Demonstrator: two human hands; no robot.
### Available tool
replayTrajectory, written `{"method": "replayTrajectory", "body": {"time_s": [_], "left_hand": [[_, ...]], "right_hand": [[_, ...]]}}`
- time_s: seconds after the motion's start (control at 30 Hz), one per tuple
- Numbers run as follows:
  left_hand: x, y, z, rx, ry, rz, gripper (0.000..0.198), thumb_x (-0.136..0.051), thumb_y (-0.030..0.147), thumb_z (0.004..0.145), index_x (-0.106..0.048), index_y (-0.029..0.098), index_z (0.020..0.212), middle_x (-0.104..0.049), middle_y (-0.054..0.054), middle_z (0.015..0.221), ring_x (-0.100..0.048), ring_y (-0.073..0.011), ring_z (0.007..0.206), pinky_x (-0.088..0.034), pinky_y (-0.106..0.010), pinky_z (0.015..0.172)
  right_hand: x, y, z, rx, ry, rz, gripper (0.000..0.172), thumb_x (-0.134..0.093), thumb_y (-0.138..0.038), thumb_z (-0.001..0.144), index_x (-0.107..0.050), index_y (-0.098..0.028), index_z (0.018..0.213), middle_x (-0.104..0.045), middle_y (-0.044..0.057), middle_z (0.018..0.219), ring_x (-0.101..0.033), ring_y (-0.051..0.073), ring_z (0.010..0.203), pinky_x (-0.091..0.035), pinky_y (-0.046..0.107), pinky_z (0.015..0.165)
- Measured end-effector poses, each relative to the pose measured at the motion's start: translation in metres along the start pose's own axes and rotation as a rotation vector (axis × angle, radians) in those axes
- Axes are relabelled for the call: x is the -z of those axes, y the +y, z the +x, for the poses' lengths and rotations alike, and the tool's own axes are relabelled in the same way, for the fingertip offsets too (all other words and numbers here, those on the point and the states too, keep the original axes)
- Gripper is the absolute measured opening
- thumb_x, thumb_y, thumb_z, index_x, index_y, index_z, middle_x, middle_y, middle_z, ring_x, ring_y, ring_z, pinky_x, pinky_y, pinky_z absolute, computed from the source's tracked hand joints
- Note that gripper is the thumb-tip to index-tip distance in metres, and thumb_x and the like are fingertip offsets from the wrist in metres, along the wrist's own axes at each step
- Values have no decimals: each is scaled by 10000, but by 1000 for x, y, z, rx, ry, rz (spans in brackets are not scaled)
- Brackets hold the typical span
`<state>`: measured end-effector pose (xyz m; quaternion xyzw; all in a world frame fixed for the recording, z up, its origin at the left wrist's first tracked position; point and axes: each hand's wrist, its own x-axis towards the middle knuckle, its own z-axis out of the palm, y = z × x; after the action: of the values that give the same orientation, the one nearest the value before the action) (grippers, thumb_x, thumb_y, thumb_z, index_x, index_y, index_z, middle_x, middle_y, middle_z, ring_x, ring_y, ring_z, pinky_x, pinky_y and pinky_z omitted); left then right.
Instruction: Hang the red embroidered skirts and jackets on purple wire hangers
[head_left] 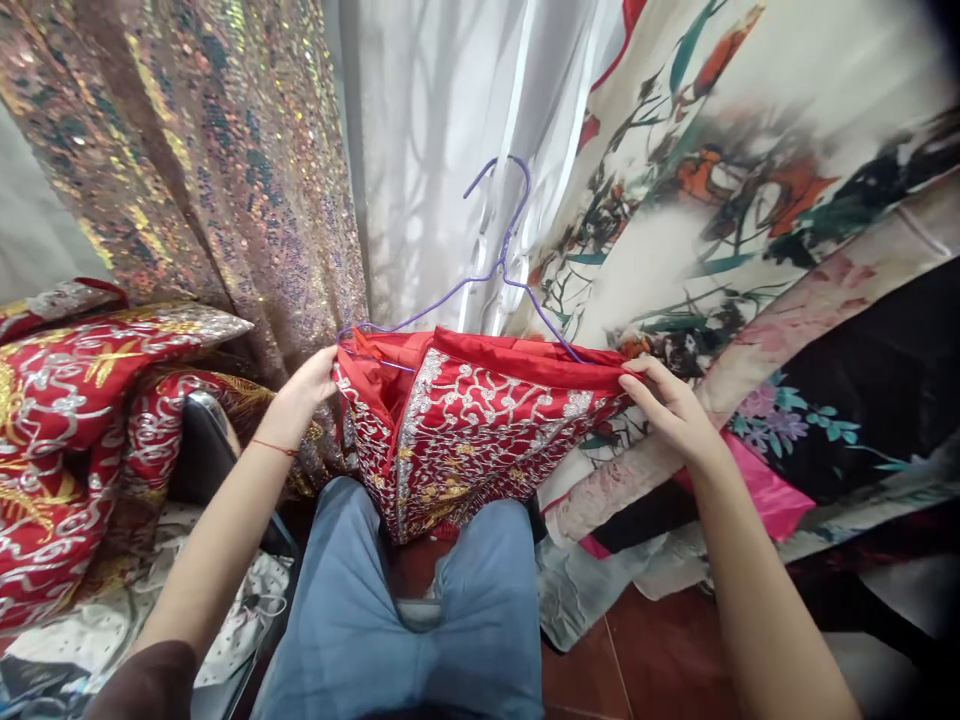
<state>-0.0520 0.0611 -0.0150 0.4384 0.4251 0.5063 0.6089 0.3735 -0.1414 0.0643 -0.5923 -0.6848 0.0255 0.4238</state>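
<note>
A red skirt (480, 430) with silver and gold embroidery hangs between my two hands, just above my knees. Its plain red waistband runs across the top. My left hand (315, 380) pinches the waistband's left corner, and my right hand (664, 400) grips the right corner between thumb and fingers. A purple wire hanger (501, 268) stands upright at the waistband, its hook pointing up and its lower part inside the red cloth. How the hanger is fixed to the skirt is hidden.
At the left, red embroidered garments (67, 430) lie heaped over a dark chair (206, 440), with white dotted cloth (82, 635) below. Sequinned fabric (247, 200) and white sheer cloth (427, 150) hang ahead. Floral garments (750, 200) hang at the right, above a red tiled floor (660, 650).
</note>
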Motion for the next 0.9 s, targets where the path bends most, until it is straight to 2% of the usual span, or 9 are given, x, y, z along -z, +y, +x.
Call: {"method": "replayTrajectory", "body": {"time_s": [0.1,0.2,0.3,0.4,0.47,0.6,0.77,0.83,0.9], "left_hand": [[-18,-19,-4,-6,-31,153,86,-557,230,767,-583,148,762,-651,-68,672,-599,-187,628,-533,-361,680],[-31,-38,-14,-77,-26,187,89,-546,226,781,-567,152,736,-649,-38,710,-582,-152,659,-506,-298,728],[-34,-52,-28,-307,-23,424,143,-527,272,839,-610,155,831,-686,-48,862,-610,-166,824,-467,-263,829],[-31,-58,-45,-512,37,876,256,-447,313,907,-637,166,995,-710,-94,935,-647,-216,878,-455,-287,823],[-26,-55,-59,-523,119,1134,320,-412,338,931,-624,181,1113,-722,-122,951,-676,-252,887,-455,-306,800],[-7,-48,-94,-431,236,1509,379,-395,391,932,-624,187,1154,-726,-179,969,-694,-318,919,-464,-347,765],[40,-50,-143,-254,237,1607,313,-432,293,859,-671,162,1012,-720,-212,980,-688,-359,933,-476,-378,723],[59,-44,-163,-275,159,1532,238,-497,322,820,-681,186,885,-730,-171,910,-690,-324,872,-480,-355,704],[70,-28,-183,-278,-122,1328,187,-613,386,754,-677,211,770,-723,-108,773,-680,-265,752,-487,-319,662]], "right_hand": [[-11,14,-17,-54,87,24,368,-520,-600,858,-553,-233,852,-510,-3,752,-480,143,653,-421,281,627],[-24,29,-50,-84,199,-1,344,-516,-572,869,-539,-229,856,-542,6,782,-516,153,688,-450,284,647],[-34,32,-88,-98,267,-23,336,-543,-560,863,-531,-231,929,-588,28,895,-585,175,823,-498,308,765],[-41,18,-115,-128,239,-44,569,-708,-602,719,-528,-216,1097,-612,64,1062,-620,203,949,-522,332,839],[-47,3,-123,-181,102,-62,647,-768,-592,656,-561,-193,1120,-658,81,1058,-647,228,942,-531,350,835],[-62,-35,-126,-220,-245,-62,358,-626,-542,818,-679,-188,834,-718,56,764,-665,230,736,-507,330,707],[-86,-76,-131,-103,-287,-127,342,-568,-491,867,-715,-191,797,-718,41,735,-655,211,709,-417,267,631],[-94,-90,-132,-74,-223,-172,309,-562,-454,876,-720,-194,820,-713,41,730,-651,205,710,-384,254,619],[-101,-105,-130,-56,-123,-217,262,-560,-400,878,-728,-201,845,-724,47,752,-650,202,720,-362,251,612]]}}
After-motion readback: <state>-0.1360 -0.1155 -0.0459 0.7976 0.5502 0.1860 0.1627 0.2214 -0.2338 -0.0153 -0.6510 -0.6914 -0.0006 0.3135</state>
